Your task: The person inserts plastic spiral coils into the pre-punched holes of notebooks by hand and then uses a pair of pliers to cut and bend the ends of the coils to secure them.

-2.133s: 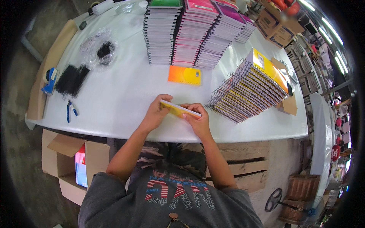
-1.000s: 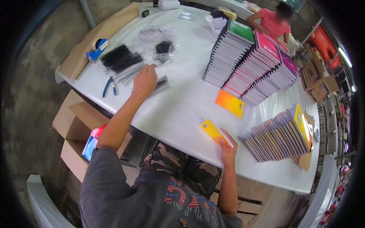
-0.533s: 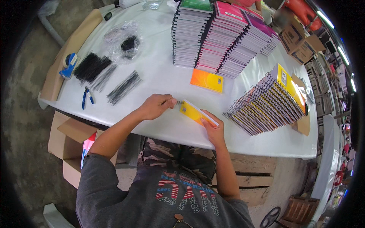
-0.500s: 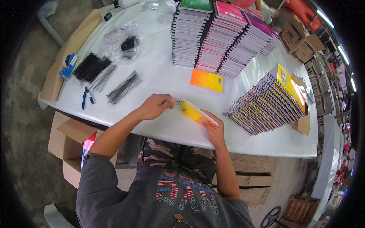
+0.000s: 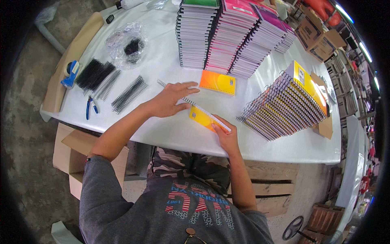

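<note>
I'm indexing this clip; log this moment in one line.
left hand: open, over slim dark spiral coil; right hand: gripping small yellow-orange paper pad; coil: at pad's edge; nearby: yellow-covered spiral notebook stack

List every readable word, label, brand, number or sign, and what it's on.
Dark grey fabric T-shirt: large coloured lettering, small digits, not transcribed.
Yellow-orange paper notebook in the right hand: label too small to read.
Brown cardboard box: dark print too blurred.

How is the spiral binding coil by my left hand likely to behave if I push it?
The spiral binding coil will probably flex, being long, slender and open-wound. It looks light, since its thin turns enclose mostly air. Its round shape could let it roll, though meeting the yellow notebook may limit that.
</note>
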`<move>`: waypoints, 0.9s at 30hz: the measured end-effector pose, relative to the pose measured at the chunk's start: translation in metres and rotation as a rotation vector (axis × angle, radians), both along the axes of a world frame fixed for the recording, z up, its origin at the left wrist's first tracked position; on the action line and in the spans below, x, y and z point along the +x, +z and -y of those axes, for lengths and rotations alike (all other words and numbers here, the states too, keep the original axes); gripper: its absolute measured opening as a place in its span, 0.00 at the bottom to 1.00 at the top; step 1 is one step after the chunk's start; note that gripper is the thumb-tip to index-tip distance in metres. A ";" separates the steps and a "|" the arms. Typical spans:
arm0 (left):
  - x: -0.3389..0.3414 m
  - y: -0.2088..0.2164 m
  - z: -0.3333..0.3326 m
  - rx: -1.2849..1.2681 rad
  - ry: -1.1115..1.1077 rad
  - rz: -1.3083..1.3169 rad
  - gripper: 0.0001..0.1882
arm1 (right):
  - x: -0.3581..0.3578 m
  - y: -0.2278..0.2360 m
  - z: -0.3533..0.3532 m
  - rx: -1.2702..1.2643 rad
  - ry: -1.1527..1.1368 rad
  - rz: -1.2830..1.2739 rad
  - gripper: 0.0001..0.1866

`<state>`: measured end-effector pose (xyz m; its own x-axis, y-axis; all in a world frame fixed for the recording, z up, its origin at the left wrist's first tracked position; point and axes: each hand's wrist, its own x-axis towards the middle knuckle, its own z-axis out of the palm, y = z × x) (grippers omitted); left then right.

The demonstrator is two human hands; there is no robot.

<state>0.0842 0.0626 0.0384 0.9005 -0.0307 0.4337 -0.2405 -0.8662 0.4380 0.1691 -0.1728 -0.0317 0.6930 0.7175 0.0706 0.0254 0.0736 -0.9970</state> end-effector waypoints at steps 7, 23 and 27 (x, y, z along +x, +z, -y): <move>0.007 0.012 0.022 0.331 -0.012 -0.188 0.12 | -0.001 0.001 0.001 -0.037 0.024 0.065 0.15; -0.006 0.006 0.043 0.588 0.217 0.225 0.36 | -0.025 0.001 0.004 -0.039 -0.054 0.278 0.14; -0.066 -0.083 0.058 0.319 0.015 -0.154 0.52 | -0.048 0.000 0.003 -0.011 -0.141 0.228 0.14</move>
